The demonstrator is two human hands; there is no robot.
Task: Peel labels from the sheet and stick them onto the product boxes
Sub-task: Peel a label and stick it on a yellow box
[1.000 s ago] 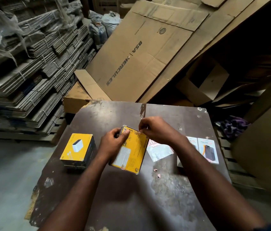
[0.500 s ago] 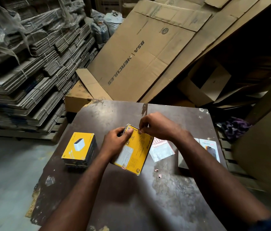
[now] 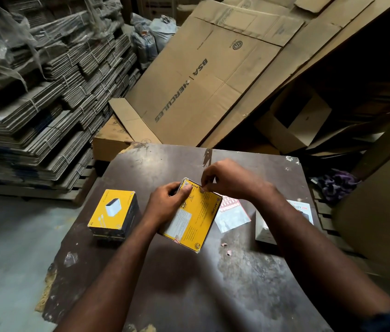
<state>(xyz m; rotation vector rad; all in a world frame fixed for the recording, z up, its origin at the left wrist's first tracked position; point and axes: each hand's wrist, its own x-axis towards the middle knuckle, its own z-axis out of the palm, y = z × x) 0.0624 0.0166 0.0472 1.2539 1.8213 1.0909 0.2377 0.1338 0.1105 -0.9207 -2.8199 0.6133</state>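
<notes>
Left hand (image 3: 167, 204): It holds the yellow box (image 3: 195, 221) by its far left corner. The thumb lies on top and the fingers curl round the edge.
Right hand (image 3: 232, 180): The thumb and first finger are pinched together at the far edge of the box top. A tiny pale bit sits at the tips. It looks like a small label (image 3: 202, 190), but it is too small to be sure.
Yellow box: It is over the middle of the bench (image 3: 189, 291), turned a bit, with its printed back side up. A pale patch with writing is on that side.
Label sheet (image 3: 233, 213): It lies flat on the bench just right of the yellow box, partly under the box's edge.
Box stack (image 3: 114, 213): More yellow boxes sit in a pile on the left of the bench, apart from the hands.
Grey box (image 3: 301, 209): It sits on the right side of the bench, partly hidden by the right arm.
Pink scraps (image 3: 224, 244): Two little bits lie on the bench near the held box.
Behind the bench: A big flat cardboard sheet (image 3: 201, 87) leans there, and tied bundles of flat cartons (image 3: 45, 104) are piled on the left.
</notes>
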